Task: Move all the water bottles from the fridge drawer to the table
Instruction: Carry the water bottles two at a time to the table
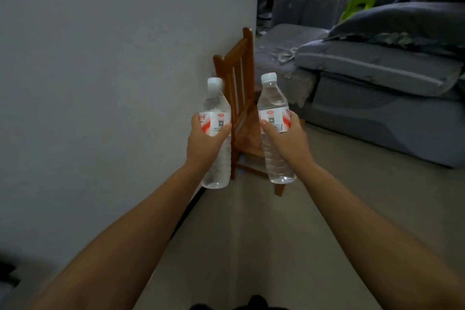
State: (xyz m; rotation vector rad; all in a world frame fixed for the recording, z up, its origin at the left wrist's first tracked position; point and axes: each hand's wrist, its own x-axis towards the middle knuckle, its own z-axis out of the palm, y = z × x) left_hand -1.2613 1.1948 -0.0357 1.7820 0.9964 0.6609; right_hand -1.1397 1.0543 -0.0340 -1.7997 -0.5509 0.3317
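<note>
I hold two clear water bottles with white caps and red-and-white labels, both upright in front of me. My left hand [204, 139] grips the left water bottle [217, 100] around its label. My right hand [286, 139] grips the right water bottle [272, 98] the same way. The two bottles are apart, about a hand's width between them. Neither the fridge drawer nor a table is in view.
A grey wall [113, 83] runs along my left. A small wooden chair [239, 68] stands against the wall's corner just beyond the bottles. A grey sofa with cushions [377, 78] fills the right side. A green stool [362, 0] is far back. Pale floor [251, 246] lies below.
</note>
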